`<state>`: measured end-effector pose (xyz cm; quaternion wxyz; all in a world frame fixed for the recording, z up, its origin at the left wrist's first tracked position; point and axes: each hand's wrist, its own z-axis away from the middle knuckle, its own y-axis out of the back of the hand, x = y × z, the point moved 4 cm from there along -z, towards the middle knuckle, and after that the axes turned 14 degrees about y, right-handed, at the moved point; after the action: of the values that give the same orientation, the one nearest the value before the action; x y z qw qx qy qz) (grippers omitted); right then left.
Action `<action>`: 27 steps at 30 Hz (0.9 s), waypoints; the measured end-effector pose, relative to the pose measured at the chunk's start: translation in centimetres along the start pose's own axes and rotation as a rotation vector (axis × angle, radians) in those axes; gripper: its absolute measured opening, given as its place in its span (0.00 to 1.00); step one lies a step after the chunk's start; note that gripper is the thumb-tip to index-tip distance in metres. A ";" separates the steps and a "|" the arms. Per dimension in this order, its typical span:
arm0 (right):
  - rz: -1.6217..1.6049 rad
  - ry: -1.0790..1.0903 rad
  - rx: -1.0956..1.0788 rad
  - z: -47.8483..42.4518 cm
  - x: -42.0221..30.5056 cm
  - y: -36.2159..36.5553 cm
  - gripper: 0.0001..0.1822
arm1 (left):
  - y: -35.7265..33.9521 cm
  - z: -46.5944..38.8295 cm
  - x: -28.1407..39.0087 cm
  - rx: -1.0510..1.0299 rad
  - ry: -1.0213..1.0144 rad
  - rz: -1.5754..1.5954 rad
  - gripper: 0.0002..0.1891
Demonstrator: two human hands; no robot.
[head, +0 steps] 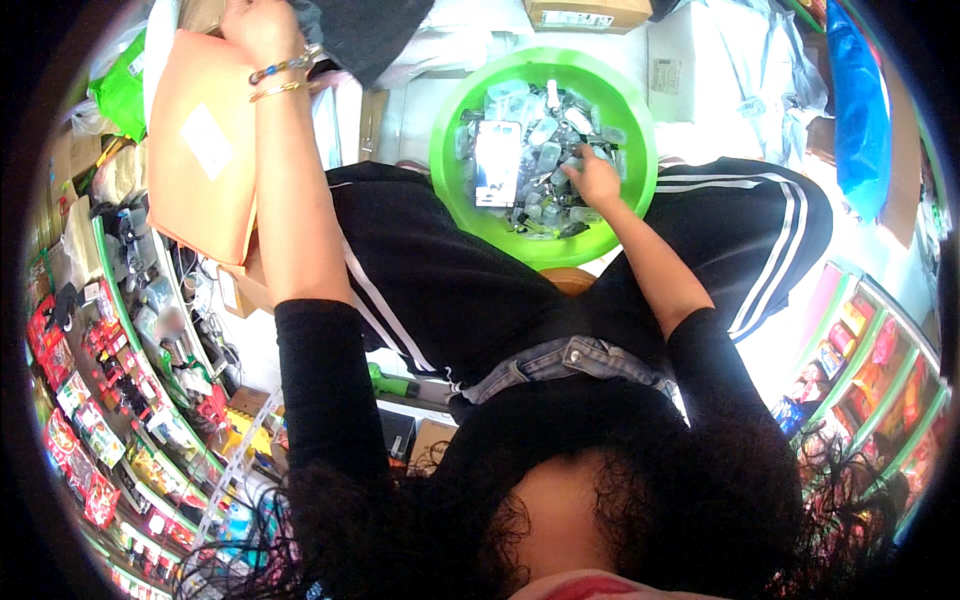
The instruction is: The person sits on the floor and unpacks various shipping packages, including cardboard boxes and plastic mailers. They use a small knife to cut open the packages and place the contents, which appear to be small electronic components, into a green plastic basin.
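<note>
A lime-green plastic basin (pixel 446 217) stands between the knees, heaped with small clear plastic cases (pixel 549 156) and dark small parts. On the left of this heap lies a smartphone (pixel 497 161) with a bright screen. My right hand (pixel 598 180) reaches into the basin from the right, index finger and thumb apart, at the surface of the heap; nothing shows in its grasp. At the upper left my left hand (pixel 262 30) is raised beside an orange padded envelope (pixel 225 202) with a white label. Its fingertips are out of sight at the top edge.
Shelves with colourful packets (pixel 97 427) curve along the left, and a packet rack (pixel 862 375) stands at the lower right. A cardboard box (pixel 592 15) lies beyond the basin. On the right are a white box (pixel 682 82) and a blue plastic package (pixel 859 112).
</note>
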<state>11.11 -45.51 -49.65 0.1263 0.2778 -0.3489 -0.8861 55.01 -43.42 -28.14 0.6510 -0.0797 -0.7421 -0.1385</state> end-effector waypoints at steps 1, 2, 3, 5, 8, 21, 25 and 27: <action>-0.043 -0.042 -0.020 -0.2 0.0 -0.2 0.28 | 0.8 0.0 0.4 -0.050 0.027 -0.011 0.20; -0.076 -0.030 0.010 -0.3 0.1 -0.6 0.29 | 1.8 -0.3 0.5 -0.100 0.055 -0.023 0.19; -0.109 -0.014 0.041 -0.5 0.4 -0.9 0.30 | 3.4 -1.4 -0.1 -0.111 0.070 -0.039 0.17; -0.145 -0.028 0.105 -0.9 0.7 -1.6 0.28 | 6.0 -2.7 -1.5 -0.124 0.095 -0.040 0.17; -0.411 -0.100 0.165 -1.8 3.7 -3.6 0.25 | 6.3 -0.4 0.6 -0.137 0.116 0.099 0.18; -0.109 0.032 0.145 -0.5 0.9 4.9 0.19 | 9.5 1.3 0.8 -0.170 0.280 0.505 0.20; -0.148 0.262 0.221 2.8 -2.0 9.2 0.15 | 9.9 1.0 -0.1 -0.205 0.367 0.647 0.18; -0.279 0.340 0.194 4.2 -2.8 11.0 0.13 | 9.6 1.1 -0.1 -0.216 0.438 0.738 0.17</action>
<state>11.27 -49.97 -38.41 0.0325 0.4794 -0.3642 -0.7978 56.86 -33.97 -27.42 0.7865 -0.3757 -0.4899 0.0128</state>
